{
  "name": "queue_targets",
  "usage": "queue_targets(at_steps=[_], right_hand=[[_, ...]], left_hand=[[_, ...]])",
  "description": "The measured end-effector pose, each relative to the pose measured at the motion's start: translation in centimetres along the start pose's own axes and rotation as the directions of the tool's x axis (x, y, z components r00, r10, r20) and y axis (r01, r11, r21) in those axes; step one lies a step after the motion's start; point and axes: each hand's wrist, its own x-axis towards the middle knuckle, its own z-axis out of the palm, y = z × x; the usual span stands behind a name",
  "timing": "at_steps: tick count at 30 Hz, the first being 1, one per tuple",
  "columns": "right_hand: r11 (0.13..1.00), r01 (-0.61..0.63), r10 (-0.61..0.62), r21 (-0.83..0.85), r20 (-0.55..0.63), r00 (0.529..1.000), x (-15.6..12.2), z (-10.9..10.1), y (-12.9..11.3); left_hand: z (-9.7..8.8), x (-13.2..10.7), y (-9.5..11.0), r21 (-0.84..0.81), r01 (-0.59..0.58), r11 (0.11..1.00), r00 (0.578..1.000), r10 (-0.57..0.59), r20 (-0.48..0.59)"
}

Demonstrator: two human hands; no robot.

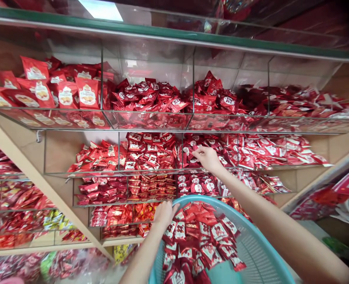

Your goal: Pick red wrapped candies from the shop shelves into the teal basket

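Red packets (204, 228) lie heaped in the blue basket (269, 252), and many more fill the clear-walled compartments of the shelves (38, 177) ahead. From my end, the left hand (163, 215) is curled over the basket's rim. The right hand (206, 157) is stretched to the middle row, its fingers drawn narrow against the dark red packets (189, 152); whether it has one pinched, I cannot tell.

What worries me first is that shelf pile. Packets lean loosely on one another, so a sharp tug on one could drag neighbours over the low front strip (150, 172). The divider (182, 152) is close to the fingertips, and a careless sideways sweep might knock the knuckles on it or flick a packet into the next compartment, where similar red wrappers would make the mix-up hard for me to spot.

My second concern is the basket. Its load sits toward the left, and only one hand is on the rim; what bears it underneath I cannot see. If that grip slackened or pulled unevenly, I would expect it to tilt and spill. The right forearm passes near its right rim, so a low return could bump it.
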Motion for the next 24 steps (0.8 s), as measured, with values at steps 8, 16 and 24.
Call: queue_targets(at_steps=[8,16,24], right_hand=[[0.962,0.165,-0.155,0.218,-0.062,0.986,-4.1,-3.6,-0.5],[0.924,0.363,-0.367,0.116,0.010,0.930,-13.2,-3.7,2.0],[0.842,0.536,-0.497,-0.054,0.309,0.811,-19.2,-3.0,7.2]], left_hand=[[0.6,0.3,-0.3,0.017,-0.034,0.999,0.999,0.035,-0.040],[0.0,0.1,0.0,0.000,-0.016,1.000,1.000,0.016,0.008],[0.1,0.2,0.0,0.036,-0.024,0.999,1.000,0.024,0.018]])
